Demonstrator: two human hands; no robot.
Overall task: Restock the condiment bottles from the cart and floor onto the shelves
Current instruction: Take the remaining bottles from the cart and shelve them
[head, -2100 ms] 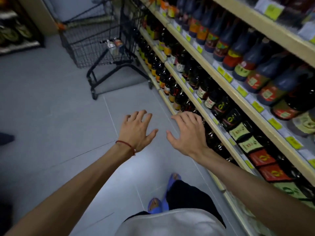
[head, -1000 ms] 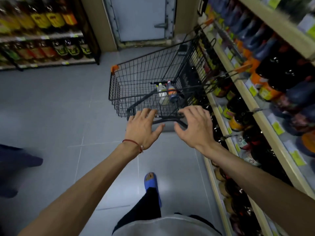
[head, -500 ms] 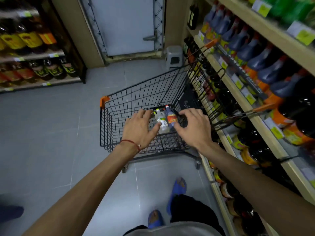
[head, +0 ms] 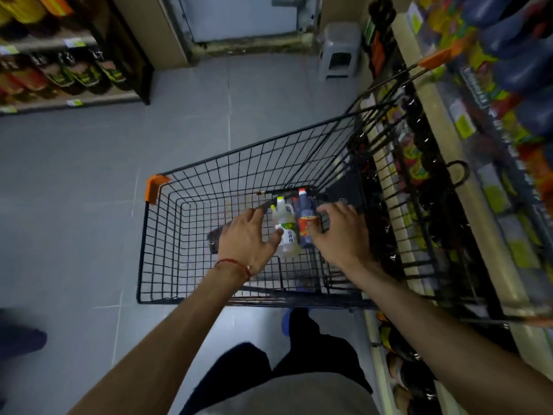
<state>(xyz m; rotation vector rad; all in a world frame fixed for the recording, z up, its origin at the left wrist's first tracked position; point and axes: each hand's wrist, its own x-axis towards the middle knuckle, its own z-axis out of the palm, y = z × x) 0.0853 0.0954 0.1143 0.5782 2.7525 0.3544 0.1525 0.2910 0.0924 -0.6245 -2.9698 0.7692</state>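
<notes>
Condiment bottles [head: 302, 229]: two inside the wire cart [head: 254, 146], side by side and touching, between both hands.
Left hand [head: 248, 238]: fingers spread wide; thumb tip touches the clear bottle [head: 287, 235], which has a yellow-green cap. A red cord bracelet [head: 236, 264] is on the wrist.
Right hand [head: 339, 232]: fingers spread and slightly bent; thumb rests against the red label of the dark bottle [head: 302, 205], which has a red cap. Not closed round it.
Position of cart: close against the shelves [head: 446, 145] on the right, which hold blurred dark bottles.
Background: grey plastic stool [head: 339, 52] on the tiled floor [head: 89, 175], beyond the cart.
</notes>
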